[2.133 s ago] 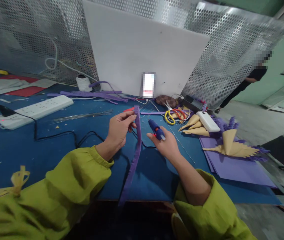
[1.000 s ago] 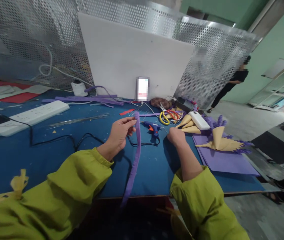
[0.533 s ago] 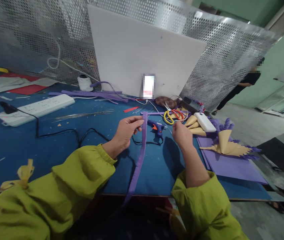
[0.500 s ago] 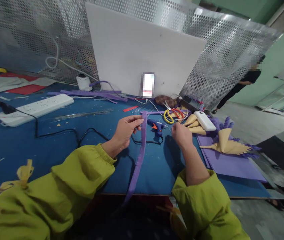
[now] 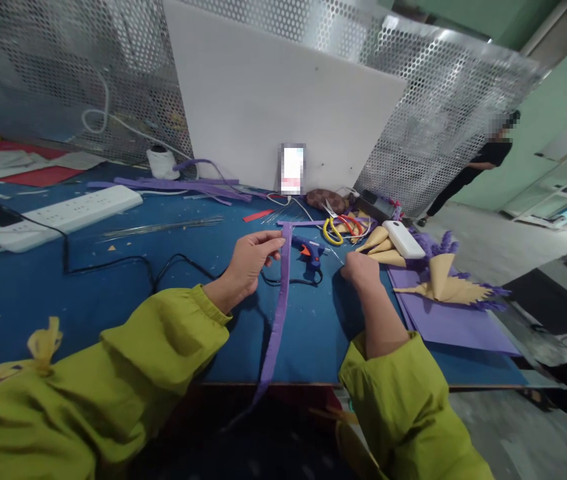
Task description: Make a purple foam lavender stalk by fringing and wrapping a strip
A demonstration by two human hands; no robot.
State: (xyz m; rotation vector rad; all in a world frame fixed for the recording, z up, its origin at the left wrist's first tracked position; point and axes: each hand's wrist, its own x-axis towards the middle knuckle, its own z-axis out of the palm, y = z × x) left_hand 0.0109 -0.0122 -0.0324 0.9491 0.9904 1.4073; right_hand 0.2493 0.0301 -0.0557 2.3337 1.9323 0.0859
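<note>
Between thumb and fingers, my left hand [image 5: 249, 265] pinches the upper end of a purple paper strip [image 5: 278, 310]. The strip hangs down across the blue table and past its front edge. My right hand [image 5: 362, 270] is closed, its fingertips partly hidden from me. A thin wire [image 5: 336, 256] sticks out of it toward the upper left. On the table between both hands lies a blue glue gun [image 5: 313, 251] with an orange trigger and a black cord.
Behind the hands are scissors [image 5: 333, 231], tan paper cones [image 5: 380, 248], a white power bank [image 5: 403, 239] and a lit phone [image 5: 292, 170]. Purple sheets [image 5: 458, 327] bear a tan-and-purple paper piece [image 5: 448, 288] at right. A power strip [image 5: 63, 217] sits left. Another person [image 5: 488, 160] stands beyond.
The whole view has shifted slightly, with the surroundings sliding a little left. Both hands keep nearly the same pose, and the strip's lower end hangs a little straighter.
</note>
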